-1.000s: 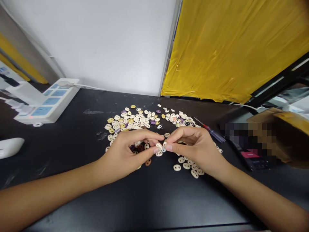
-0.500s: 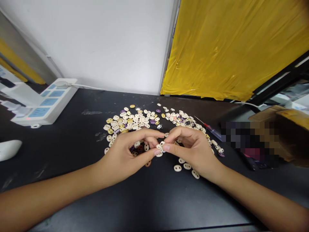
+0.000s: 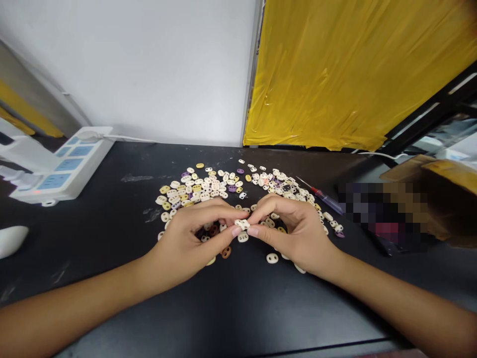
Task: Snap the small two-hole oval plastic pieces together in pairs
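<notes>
Both hands meet over a black table among small oval pieces with two holes each, like pig-snout buttons. My left hand (image 3: 194, 231) pinches a small white two-hole piece (image 3: 242, 224) between thumb and forefinger. From the other side, my right hand (image 3: 300, 231) grips the same piece with its thumb and forefinger. Whether it is one piece or two joined together, I cannot tell. Just below the fingertips lies another white oval piece (image 3: 243, 238). A brown piece (image 3: 226, 252) rests near my left thumb. Several pieces are partly hidden behind both hands.
White, yellow and purple pieces (image 3: 215, 186) spread behind my hands, with more (image 3: 283, 181) to the right. A red-and-blue screwdriver (image 3: 322, 198) lies at the right. At the left stand a power strip (image 3: 70, 164) and a white rounded object (image 3: 13, 241). A yellow-covered panel (image 3: 328, 74) rises behind.
My fingertips have closed in on the white piece, and it now sits turned more sideways between them. The left forefinger has come down onto it. The view has shifted slightly.
</notes>
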A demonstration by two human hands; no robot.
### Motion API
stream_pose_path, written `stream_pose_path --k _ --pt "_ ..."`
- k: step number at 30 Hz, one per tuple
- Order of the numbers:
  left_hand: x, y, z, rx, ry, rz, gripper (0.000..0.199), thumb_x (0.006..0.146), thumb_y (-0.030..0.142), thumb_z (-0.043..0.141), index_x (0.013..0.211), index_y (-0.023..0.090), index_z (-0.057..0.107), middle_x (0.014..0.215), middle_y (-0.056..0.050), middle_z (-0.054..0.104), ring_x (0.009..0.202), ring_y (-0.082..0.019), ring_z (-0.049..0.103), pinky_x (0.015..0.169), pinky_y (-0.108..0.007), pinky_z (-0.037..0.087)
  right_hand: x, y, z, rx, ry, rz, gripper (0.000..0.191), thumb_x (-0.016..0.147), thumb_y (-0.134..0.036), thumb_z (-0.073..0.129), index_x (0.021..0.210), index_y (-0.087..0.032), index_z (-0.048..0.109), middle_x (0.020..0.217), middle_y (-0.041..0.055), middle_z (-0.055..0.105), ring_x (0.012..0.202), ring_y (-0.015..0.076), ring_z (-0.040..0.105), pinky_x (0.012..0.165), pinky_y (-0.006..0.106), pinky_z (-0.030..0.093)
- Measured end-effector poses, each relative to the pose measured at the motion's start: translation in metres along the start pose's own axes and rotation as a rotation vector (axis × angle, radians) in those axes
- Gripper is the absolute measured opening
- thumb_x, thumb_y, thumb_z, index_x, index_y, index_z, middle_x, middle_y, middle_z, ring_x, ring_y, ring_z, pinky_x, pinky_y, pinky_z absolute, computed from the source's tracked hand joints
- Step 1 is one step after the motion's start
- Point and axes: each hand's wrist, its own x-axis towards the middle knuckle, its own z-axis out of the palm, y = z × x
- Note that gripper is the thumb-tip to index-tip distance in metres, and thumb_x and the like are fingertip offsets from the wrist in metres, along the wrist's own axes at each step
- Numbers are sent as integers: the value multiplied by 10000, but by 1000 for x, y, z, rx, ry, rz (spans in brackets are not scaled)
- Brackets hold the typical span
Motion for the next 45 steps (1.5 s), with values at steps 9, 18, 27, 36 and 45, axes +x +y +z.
stream_pose_path --k 9,18,27,36,45 --pt "1 4 2 10 8 -15 192 878 140 730 1041 222 789 770 -2 731 617 -110 689 620 -215 570 -5 -2 1 -138 -12 -133 92 843 -84 739 873 -170 754 813 13 727 793 114 656 758 257 512" --pt "-1 5 4 25 17 -26 150 837 122 746 955 202 790 752 -7 742 623 -107 659 582 -197 541 -5 -4 3 -193 -8 -92 113 836 -97 752 784 -197 740 740 -4 712 698 112 628 655 248 501" --pt "-2 4 4 166 10 108 176 838 79 719 964 188 776 706 19 683 605 -84 630 578 -168 508 -9 -7 7 -230 -26 -163 141 853 -75 718 787 -198 739 728 3 718 679 122 626 622 265 495" --pt "-2 7 3 52 -21 57 169 847 108 720 979 189 787 724 -4 705 608 -102 642 559 -189 510 1 -7 -5 -50 -158 16 66 843 -163 780 854 -217 817 737 11 724 703 129 632 657 272 516" --pt "-1 5 1 -37 -52 -20 176 850 115 724 988 196 795 760 -31 739 636 -126 660 583 -223 536 8 4 -7 274 -292 137 109 808 -243 830 813 -174 746 789 11 725 720 107 680 700 252 567"
